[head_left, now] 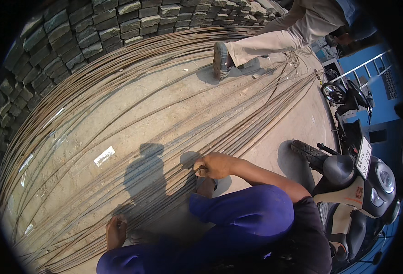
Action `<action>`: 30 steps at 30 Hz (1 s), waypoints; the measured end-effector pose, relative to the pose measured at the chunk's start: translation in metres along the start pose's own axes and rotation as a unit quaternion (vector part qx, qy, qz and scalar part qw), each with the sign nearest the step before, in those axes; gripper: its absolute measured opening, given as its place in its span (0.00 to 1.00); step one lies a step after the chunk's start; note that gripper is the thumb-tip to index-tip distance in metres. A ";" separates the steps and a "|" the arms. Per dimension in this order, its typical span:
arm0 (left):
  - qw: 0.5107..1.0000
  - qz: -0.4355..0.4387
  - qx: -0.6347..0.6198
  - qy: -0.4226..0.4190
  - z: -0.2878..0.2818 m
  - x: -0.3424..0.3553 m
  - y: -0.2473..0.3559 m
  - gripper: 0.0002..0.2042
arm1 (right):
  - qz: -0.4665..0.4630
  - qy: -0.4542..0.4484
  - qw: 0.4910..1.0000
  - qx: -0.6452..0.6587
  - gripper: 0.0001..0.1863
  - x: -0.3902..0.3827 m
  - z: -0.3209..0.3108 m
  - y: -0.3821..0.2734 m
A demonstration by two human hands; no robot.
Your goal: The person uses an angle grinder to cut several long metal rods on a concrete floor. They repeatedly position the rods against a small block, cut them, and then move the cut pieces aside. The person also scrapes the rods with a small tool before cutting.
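Long thin steel rods (251, 119) lie in bundles across the dusty ground, running from lower left to upper right. Above the near bundle, in front of my knee, my right hand (216, 165) is closed, its fingers curled; what they grip, if anything, cannot be made out. At the lower left, beside the same rods, my left hand (115, 232) has its fingers pinched together, with their contents too small to tell. My purple-trousered knees are bent between my arms.
Stacked grey bricks (105, 23) line the far side. Another person in beige trousers (283, 43) stands among the rods at upper right. A motor scooter (347, 194) stands close on my right, with a motorcycle (343, 95) and ladder (366, 69) beyond. A white scrap (104, 156) lies on the ground.
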State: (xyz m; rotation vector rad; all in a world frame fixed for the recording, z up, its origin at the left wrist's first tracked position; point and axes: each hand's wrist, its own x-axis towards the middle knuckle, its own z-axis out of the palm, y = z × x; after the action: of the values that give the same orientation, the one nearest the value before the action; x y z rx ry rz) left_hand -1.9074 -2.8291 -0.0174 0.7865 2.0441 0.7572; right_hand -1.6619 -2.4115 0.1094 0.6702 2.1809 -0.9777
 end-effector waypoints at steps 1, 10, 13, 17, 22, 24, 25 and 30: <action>0.999 0.033 0.007 -0.001 0.017 0.008 0.002 0.11 | -0.010 -0.038 0.998 0.049 0.16 -0.012 0.012 0.009; 0.993 0.079 0.086 -0.010 0.055 0.039 0.003 0.15 | 0.111 0.025 0.991 0.073 0.18 -0.059 0.018 0.055; 0.988 0.062 0.144 0.001 0.046 0.033 -0.001 0.16 | 0.082 0.033 0.993 0.074 0.17 -0.042 0.014 0.053; 0.983 0.065 0.165 0.037 0.032 0.021 -0.012 0.15 | 0.017 0.008 0.977 0.213 0.16 -0.008 0.031 0.047; 0.974 0.044 0.196 0.101 0.041 0.009 -0.022 0.17 | -0.006 0.043 0.987 -0.155 0.13 0.043 0.067 0.069; 0.964 0.043 0.228 0.130 0.051 0.007 -0.024 0.18 | -0.088 0.100 0.983 -0.123 0.12 0.060 0.092 0.078; 0.961 0.033 0.233 0.142 0.055 0.007 -0.024 0.19 | -0.166 0.149 0.967 -0.124 0.11 0.072 0.104 0.083; 0.942 0.049 0.267 0.197 0.072 0.022 -0.028 0.18 | -0.193 0.218 0.924 -0.247 0.12 0.107 0.134 0.126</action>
State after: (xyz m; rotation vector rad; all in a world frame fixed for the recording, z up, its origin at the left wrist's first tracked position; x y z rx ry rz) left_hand -1.8656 -2.8133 -0.0836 1.1111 2.6443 0.4290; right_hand -1.6019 -2.4230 -0.0941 0.2271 2.8827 -0.4278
